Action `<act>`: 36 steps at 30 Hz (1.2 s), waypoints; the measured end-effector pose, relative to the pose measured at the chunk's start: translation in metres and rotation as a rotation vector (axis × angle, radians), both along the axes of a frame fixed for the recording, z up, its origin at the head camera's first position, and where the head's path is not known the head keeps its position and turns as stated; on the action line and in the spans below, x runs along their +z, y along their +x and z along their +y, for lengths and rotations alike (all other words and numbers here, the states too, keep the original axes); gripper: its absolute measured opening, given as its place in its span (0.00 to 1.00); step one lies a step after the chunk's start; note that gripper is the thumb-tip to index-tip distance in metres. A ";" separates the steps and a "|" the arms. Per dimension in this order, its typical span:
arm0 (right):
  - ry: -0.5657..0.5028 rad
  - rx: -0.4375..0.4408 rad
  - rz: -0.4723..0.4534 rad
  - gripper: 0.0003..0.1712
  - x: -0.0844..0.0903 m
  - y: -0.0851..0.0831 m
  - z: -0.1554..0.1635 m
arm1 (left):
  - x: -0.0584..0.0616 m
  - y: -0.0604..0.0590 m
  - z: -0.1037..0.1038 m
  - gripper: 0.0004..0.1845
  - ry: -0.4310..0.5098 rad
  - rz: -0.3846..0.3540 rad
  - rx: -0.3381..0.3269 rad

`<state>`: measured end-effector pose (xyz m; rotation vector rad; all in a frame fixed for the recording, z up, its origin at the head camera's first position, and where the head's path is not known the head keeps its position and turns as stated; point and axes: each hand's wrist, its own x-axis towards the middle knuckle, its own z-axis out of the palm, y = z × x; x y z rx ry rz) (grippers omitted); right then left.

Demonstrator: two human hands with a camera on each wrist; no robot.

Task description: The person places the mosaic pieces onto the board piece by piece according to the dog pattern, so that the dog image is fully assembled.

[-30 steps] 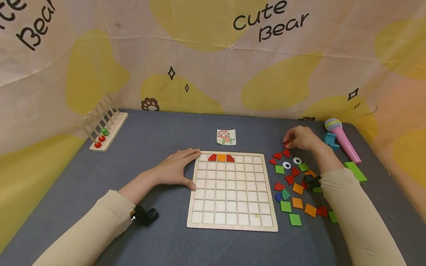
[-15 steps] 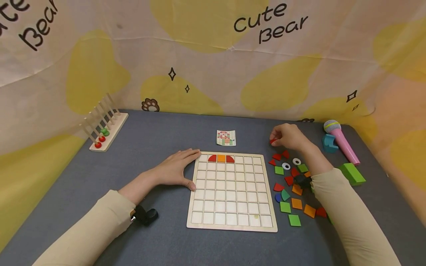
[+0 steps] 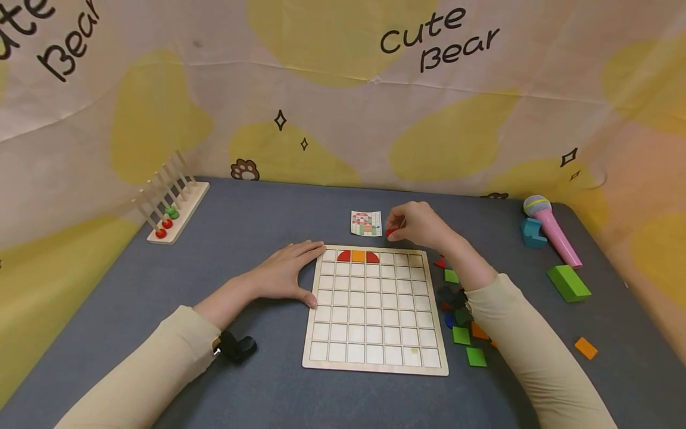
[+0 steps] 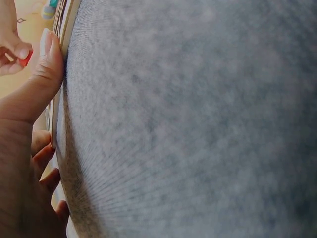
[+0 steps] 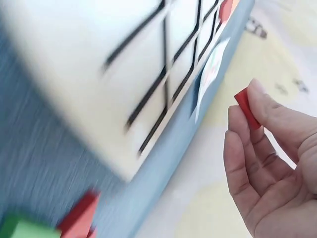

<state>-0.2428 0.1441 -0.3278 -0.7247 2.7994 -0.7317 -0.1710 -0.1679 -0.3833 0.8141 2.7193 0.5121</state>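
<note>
Red piece (image 3: 392, 232) pinched by right fingers (image 5: 257, 106)

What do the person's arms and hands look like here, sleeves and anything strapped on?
Both arms wear long, plain cream-beige sleeves that end at the wrists. The left hand and right hand are bare: no gloves, and no rings or markings show. A small black device is strapped under the left wrist; a similar dark one sits at the right wrist. No cables show.
</note>
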 end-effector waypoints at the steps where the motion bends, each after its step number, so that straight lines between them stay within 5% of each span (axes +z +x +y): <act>1: -0.017 0.012 -0.007 0.07 0.000 0.002 -0.006 | 0.000 0.000 0.000 0.64 0.000 -0.002 0.001; 9: -0.113 0.105 -0.041 0.06 -0.007 0.009 -0.045 | -0.003 -0.003 -0.001 0.64 -0.005 0.003 -0.006; 20: -0.076 0.262 -0.066 0.06 -0.010 0.023 -0.087 | -0.005 -0.002 -0.003 0.64 0.018 0.013 -0.012; 36: -0.053 0.311 -0.055 0.13 -0.016 0.032 -0.103 | -0.003 0.000 -0.003 0.65 0.009 0.003 0.002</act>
